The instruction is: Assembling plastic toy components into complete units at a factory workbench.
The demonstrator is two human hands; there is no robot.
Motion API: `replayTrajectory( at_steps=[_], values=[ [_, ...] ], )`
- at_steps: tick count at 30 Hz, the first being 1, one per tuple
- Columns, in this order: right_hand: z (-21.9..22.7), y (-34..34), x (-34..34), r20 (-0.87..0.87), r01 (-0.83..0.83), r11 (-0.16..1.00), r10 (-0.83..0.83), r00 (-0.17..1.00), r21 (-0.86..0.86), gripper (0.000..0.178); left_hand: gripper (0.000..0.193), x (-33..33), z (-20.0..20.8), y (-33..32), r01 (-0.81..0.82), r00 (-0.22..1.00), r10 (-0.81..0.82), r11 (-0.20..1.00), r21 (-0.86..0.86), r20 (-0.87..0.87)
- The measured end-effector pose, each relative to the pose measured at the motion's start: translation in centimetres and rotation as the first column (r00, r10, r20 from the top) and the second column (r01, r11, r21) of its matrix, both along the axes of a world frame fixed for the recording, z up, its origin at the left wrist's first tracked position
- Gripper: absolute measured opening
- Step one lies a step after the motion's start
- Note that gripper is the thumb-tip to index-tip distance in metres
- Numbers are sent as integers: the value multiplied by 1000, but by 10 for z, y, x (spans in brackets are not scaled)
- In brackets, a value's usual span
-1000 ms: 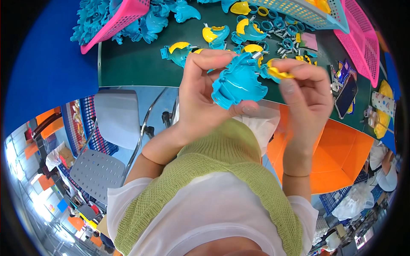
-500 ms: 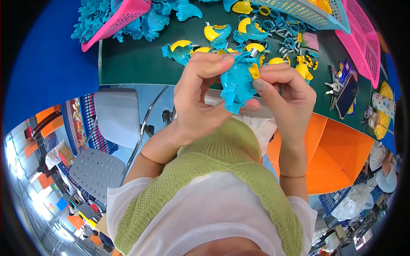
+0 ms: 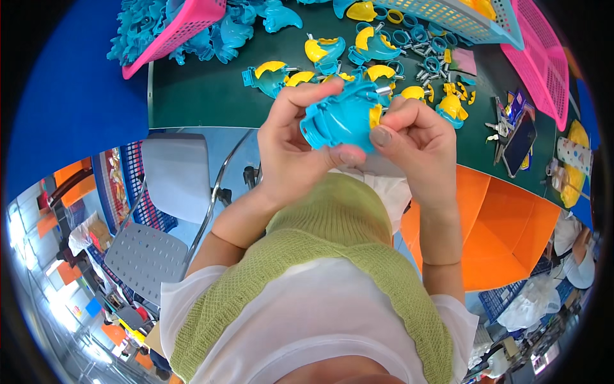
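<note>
As the hands (image 3: 284, 144) (image 3: 425, 147) pinch blue shell (image 3: 342, 121) and yellow piece (image 3: 375, 115), fingers (image 3: 382, 136) partly cover both.

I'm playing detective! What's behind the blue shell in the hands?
Yellow-and-blue pieces on the green table show past the blue shell; whatever's directly behind is covered.

On my head feed: left-hand grip (image 3: 284, 144) has a blue plastic shell (image 3: 342, 118), fingers over the top, thumb below. Right-hand grip (image 3: 422, 144) pinches a small yellow piece (image 3: 375, 115) against the shell's right side. Beyond them on the green worktop (image 3: 198, 96) I see blue-and-yellow parts (image 3: 329, 60), blue rings (image 3: 401, 38) and loose metal pins (image 3: 419, 52). Phone (image 3: 519, 146) and keys (image 3: 501, 128) near the right end. Blue pieces (image 3: 233, 38) heaped by the left pink basket (image 3: 173, 38). Grey chair (image 3: 176, 168) off left, orange bin (image 3: 511, 237) lower right.
</note>
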State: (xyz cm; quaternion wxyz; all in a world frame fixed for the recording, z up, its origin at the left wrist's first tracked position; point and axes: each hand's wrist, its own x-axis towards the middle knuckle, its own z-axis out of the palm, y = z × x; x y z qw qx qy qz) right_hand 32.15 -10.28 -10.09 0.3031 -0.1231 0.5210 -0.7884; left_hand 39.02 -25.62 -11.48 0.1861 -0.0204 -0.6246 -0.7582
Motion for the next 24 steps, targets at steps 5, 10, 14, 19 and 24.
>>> replayTrajectory(
  at_steps=[5, 10, 14, 19, 24],
  values=[
    [10, 17, -24, -374, -46, 963, 147, 916, 264, 21, 46, -6, 2, -10, 12, 998, -26, 976, 219, 64],
    [6, 60, -94, -647, 443, 698, 38, 762, 562, 21, 33, -12, -2, -22, -29, 1000, 27, 969, 247, 13],
    [-26, 73, -142, -672, 466, 526, 317, 669, 712, 20, 40, -10, 2, -15, -43, 995, 17, 961, 274, 97],
    [-37, 51, -156, -735, 547, 494, 398, 550, 676, 18, 46, -3, 8, -13, -42, 990, 1, 957, 288, 139],
    [-41, 22, -154, -806, 478, 649, 476, 352, 592, 16, 50, -1, 10, -11, 0, 983, -53, 958, 287, 177]
  ],
)
